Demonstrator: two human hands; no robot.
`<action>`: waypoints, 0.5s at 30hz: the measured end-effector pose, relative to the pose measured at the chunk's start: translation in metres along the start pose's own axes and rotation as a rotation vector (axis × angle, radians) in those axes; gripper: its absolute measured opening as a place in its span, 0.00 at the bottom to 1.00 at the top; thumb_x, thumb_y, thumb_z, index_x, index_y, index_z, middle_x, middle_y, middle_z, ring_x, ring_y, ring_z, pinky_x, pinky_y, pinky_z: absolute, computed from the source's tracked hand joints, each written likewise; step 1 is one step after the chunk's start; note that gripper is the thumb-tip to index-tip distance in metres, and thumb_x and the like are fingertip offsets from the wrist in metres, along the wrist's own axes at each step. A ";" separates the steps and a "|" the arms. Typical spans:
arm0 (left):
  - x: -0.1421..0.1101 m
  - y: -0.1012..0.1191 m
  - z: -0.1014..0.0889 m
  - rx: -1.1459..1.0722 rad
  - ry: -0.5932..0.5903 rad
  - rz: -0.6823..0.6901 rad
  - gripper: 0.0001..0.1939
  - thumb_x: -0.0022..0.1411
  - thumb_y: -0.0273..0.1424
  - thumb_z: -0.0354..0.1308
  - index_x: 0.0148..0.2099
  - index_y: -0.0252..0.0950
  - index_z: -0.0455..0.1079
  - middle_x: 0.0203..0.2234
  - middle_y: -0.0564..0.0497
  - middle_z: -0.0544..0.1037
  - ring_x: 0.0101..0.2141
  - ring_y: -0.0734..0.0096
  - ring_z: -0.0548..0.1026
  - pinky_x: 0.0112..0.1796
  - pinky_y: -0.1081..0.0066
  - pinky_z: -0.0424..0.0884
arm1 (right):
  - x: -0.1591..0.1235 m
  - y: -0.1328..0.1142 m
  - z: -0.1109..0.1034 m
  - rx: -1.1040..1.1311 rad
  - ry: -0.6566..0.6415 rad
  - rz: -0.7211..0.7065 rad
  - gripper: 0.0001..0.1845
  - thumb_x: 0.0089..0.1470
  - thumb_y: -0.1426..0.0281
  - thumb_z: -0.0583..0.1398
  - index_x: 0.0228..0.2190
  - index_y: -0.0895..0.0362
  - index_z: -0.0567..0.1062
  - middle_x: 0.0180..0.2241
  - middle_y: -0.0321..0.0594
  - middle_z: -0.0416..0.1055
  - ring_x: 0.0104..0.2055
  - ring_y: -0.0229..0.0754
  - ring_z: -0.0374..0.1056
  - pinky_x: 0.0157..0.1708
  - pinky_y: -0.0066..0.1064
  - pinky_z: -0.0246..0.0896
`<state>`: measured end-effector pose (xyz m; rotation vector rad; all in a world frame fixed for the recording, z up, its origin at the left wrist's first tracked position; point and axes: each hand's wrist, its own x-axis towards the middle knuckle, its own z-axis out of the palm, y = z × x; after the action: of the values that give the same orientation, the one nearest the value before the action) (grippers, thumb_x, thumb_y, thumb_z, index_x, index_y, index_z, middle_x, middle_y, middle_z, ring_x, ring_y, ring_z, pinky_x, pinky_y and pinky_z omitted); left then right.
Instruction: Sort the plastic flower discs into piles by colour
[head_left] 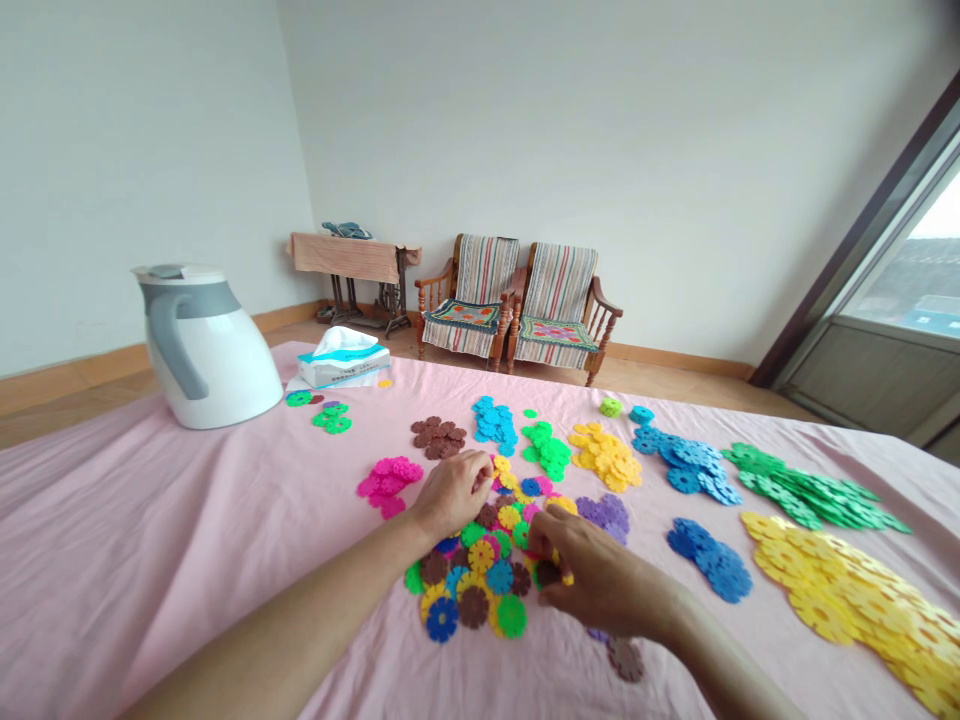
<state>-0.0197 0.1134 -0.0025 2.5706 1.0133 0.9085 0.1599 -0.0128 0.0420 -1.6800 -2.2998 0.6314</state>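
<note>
Discs of coloured plastic (469,570) lie heaped at lower centre on the pink bedsheet (187,530). Your left hand (452,492) sits curled at the heap's top edge. Your right hand (600,570) pinches narrowly at its right side, holding something you cannot make out.

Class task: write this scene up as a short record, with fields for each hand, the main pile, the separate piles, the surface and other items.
left hand: left hand curled at the top of the mixed pile
main pile: mixed-colour plastic snowflake discs
right hand: right hand at the pile's right side, grip unclear
separate piles: yellow discs, green discs, magenta discs
surface: pink sheet
other items: white jug, tissue box
</note>
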 end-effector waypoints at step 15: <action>0.000 0.000 0.000 -0.002 -0.013 -0.007 0.06 0.53 0.21 0.49 0.28 0.36 0.60 0.24 0.54 0.68 0.26 0.74 0.66 0.27 0.76 0.58 | -0.001 0.007 0.004 -0.029 0.011 0.023 0.11 0.39 0.76 0.54 0.30 0.55 0.62 0.32 0.36 0.63 0.33 0.37 0.57 0.31 0.28 0.49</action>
<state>-0.0196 0.1134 -0.0020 2.5667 1.0171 0.8893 0.1642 -0.0129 0.0349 -1.7209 -2.2958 0.5948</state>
